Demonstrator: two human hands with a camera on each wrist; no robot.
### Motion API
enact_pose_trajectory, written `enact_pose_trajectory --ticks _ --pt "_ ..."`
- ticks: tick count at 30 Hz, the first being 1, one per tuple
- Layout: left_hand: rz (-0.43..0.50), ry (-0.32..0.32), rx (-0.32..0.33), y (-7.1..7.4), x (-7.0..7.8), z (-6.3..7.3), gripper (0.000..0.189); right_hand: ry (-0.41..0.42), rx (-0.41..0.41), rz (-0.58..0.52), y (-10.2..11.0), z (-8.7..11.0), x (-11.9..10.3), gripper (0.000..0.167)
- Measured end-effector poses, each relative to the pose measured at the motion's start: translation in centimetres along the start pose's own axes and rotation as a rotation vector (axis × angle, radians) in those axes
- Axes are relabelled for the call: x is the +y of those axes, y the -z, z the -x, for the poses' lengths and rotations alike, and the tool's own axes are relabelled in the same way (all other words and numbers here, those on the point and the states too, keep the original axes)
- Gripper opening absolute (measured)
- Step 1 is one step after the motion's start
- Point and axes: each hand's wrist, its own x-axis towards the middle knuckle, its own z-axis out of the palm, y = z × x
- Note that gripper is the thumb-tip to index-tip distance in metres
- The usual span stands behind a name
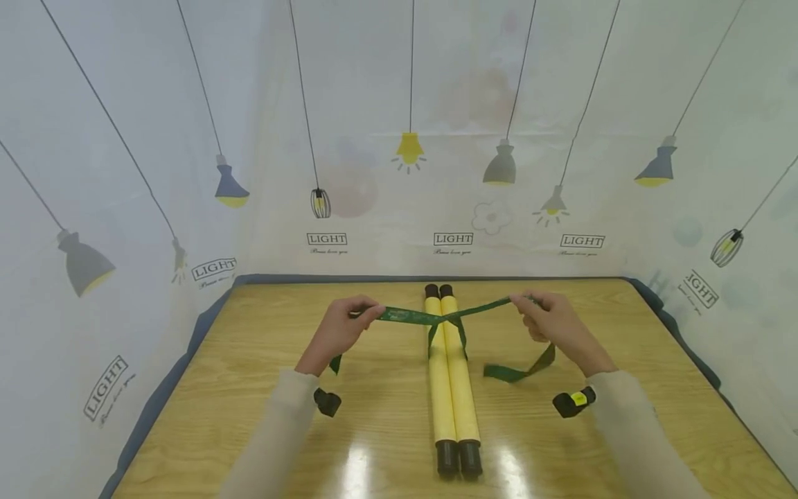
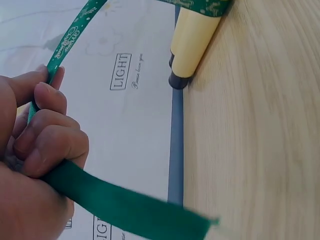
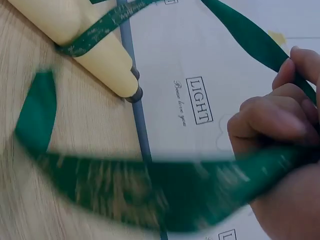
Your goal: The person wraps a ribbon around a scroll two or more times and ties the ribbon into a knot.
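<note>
Two pale yellow tubes (image 1: 442, 395) with black end caps lie side by side on the wooden table. A green ribbon (image 1: 408, 316) with gold print passes round them near their far end and crosses above them. My left hand (image 1: 341, 326) pinches one side of the ribbon, its tail hanging below the palm in the left wrist view. My right hand (image 1: 555, 322) pinches the other side, and a longer tail (image 3: 100, 185) drops from it toward the table. Both sides stretch outward from the crossing, raised off the table. The ribbon's underside beneath the tubes is hidden.
The wooden table (image 1: 237, 388) has a blue-grey edge strip (image 1: 174, 381) along its back and sides. A white sheet (image 1: 399, 194) printed with lamps and lettering stands behind and at both sides. Black devices (image 1: 327, 402) sit at the wrists.
</note>
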Motion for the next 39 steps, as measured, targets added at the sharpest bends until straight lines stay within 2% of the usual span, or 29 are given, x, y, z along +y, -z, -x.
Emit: enact_pose_trajectory --ticks 3,7,10,15,19,23,27,32,39 --pt "-0.031 0.018 -0.001 0.7 -0.4 0.1 0.03 -0.023 0.014 -0.001 0.8 0.3 0.3 0.049" --pt "-0.067 0.033 0.001 1.7 -1.2 0.4 0.029 -0.064 0.029 0.067 1.9 0.7 0.9 0.052" --pt "-0.086 0.056 -0.001 2.5 -2.0 0.7 0.028 -0.092 0.02 0.161 2.6 1.1 1.4 0.052" --pt "-0.123 0.073 -0.011 3.5 -3.6 1.1 0.03 -0.083 0.014 0.329 3.7 1.5 2.6 0.051" --pt "-0.146 0.089 -0.015 4.2 -4.8 1.4 0.03 -0.1 0.016 0.405 4.6 1.9 3.7 0.049" --pt "-0.165 0.088 -0.027 4.8 -5.7 1.9 0.028 -0.104 0.004 0.446 5.4 2.3 4.6 0.047" --pt "-0.187 0.117 -0.042 5.2 -6.4 2.3 0.024 -0.095 -0.011 0.475 6.0 2.5 5.3 0.047" --pt "-0.216 0.15 -0.069 5.7 -7.4 2.8 0.023 -0.123 -0.016 0.521 6.8 2.8 6.3 0.051" --pt "-0.225 0.205 -0.15 5.9 -9.3 3.4 0.028 -0.155 -0.025 0.518 7.5 3.0 8.3 0.05"
